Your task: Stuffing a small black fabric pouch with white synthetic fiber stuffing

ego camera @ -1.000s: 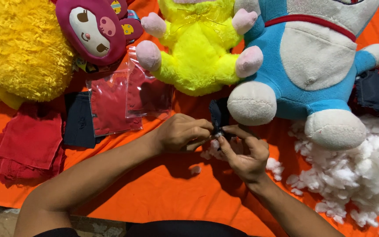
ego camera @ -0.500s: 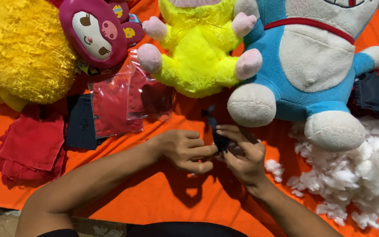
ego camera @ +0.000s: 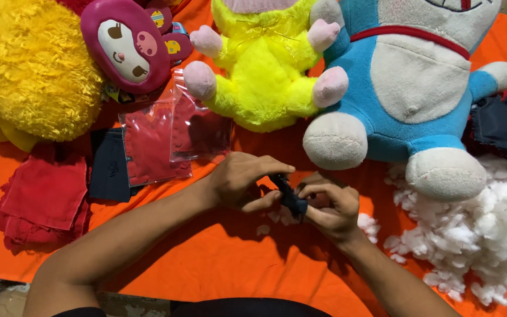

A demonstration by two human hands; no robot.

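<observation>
My left hand (ego camera: 244, 181) and my right hand (ego camera: 331, 206) meet over the orange cloth (ego camera: 218, 270), both pinching one small dark navy fabric piece (ego camera: 290, 196) between their fingertips. The piece is partly hidden by my fingers. A few tufts of white stuffing (ego camera: 281, 216) lie just under the hands. A big blue and white plush toy (ego camera: 409, 88) sits right behind my right hand, its white foot (ego camera: 334, 141) close to my fingers.
A pile of white stuffing (ego camera: 476, 235) lies at the right. A yellow plush toy (ego camera: 268, 64), a pink round-headed doll (ego camera: 127, 44) and a fluffy yellow plush (ego camera: 27, 70) line the back. Clear bags of red fabric (ego camera: 171, 138), a dark cloth (ego camera: 108, 165) and red cloths (ego camera: 42, 196) lie at the left.
Both hands have shifted slightly toward me with the dark piece, and my fingers have regripped it. The toys and cloths have not moved.
</observation>
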